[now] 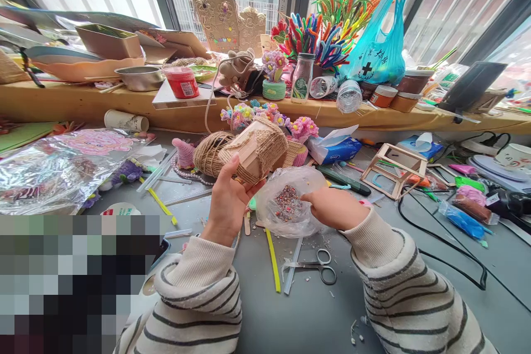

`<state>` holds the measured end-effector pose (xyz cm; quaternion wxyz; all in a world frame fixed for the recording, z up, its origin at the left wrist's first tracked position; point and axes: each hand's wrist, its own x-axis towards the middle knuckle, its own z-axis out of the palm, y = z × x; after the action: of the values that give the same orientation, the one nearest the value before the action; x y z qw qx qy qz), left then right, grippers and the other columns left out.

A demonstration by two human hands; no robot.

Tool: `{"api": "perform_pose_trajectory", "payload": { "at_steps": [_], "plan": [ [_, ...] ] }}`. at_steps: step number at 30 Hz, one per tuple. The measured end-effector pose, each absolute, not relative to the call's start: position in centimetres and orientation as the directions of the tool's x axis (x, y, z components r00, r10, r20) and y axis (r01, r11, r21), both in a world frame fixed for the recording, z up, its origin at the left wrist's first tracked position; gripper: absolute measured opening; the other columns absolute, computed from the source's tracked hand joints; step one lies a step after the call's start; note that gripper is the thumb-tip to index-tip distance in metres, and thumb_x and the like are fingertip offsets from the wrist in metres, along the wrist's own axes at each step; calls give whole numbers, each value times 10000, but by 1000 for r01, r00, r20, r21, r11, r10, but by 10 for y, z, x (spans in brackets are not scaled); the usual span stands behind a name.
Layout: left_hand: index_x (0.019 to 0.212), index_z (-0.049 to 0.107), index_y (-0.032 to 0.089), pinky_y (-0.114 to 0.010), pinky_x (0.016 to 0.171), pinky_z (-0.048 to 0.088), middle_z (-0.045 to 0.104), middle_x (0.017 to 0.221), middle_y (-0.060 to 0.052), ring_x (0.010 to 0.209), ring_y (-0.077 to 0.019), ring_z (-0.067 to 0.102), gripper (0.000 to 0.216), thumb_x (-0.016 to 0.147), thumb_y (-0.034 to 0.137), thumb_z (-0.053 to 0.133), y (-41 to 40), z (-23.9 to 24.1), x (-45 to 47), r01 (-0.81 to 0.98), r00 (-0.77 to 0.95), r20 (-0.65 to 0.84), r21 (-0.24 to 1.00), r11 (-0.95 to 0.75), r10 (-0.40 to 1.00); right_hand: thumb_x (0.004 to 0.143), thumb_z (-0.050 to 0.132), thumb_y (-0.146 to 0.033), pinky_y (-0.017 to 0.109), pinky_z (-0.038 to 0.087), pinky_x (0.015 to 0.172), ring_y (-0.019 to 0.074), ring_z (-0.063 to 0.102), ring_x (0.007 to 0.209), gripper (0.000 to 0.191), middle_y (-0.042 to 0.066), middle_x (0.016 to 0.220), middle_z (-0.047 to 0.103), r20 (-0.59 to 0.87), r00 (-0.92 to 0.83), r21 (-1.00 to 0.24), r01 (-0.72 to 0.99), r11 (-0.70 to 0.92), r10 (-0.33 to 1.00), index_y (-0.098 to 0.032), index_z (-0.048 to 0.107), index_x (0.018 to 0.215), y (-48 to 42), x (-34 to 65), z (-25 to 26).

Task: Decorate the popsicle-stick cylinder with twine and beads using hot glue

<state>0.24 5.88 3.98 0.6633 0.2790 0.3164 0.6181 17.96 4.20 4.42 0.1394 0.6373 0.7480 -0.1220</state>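
Observation:
My left hand is wrapped round a small rounded craft piece of pale wooden slats, covered in part with burlap and twine, and holds it tilted above the table. My right hand is at the right side of a clear plastic bag, its fingers curled closed and the fingertips close to the small reddish-brown beads inside. Whether those fingertips pinch a bead or the bag's film is hidden. A ball of twine lies just left of the craft piece. Nearer me are small scissors, lying open.
Glue sticks, one yellow, lie before the bag. At the right are a wooden-stick frame, a green pen-like tool and a black cable. Behind are a blue tissue pack and a ledge crowded with jars and pipe cleaners.

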Motion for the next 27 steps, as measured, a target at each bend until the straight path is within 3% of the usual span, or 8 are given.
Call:
{"api": "perform_pose_trajectory", "payload": {
  "at_steps": [6,22,27],
  "plan": [
    [1112,605,196,-259,645,547,704,987,-55,828,-198,668,353,804,344,516,60,39,3,-636,37,-78,767,84,996,874,499,-360,381,506,801,166,580,942,337,70,1127,571,-310,-109,5,993,116,945,-178,519,1157,46,163,30],
    [1160,568,182,-257,646,554,695,1000,-64,831,-205,664,389,811,341,507,60,39,2,-628,27,-85,774,83,996,874,501,-357,380,508,792,164,586,928,322,62,1083,588,-200,-58,-60,997,47,978,-166,533,1132,55,165,27],
    [1093,592,176,-251,643,553,698,978,-65,815,-199,663,339,813,343,500,60,40,3,-631,36,-88,770,91,995,870,507,-360,384,503,804,167,579,945,328,68,1121,574,-175,-82,-56,996,73,981,-171,531,1137,55,157,20]
  ]
}}
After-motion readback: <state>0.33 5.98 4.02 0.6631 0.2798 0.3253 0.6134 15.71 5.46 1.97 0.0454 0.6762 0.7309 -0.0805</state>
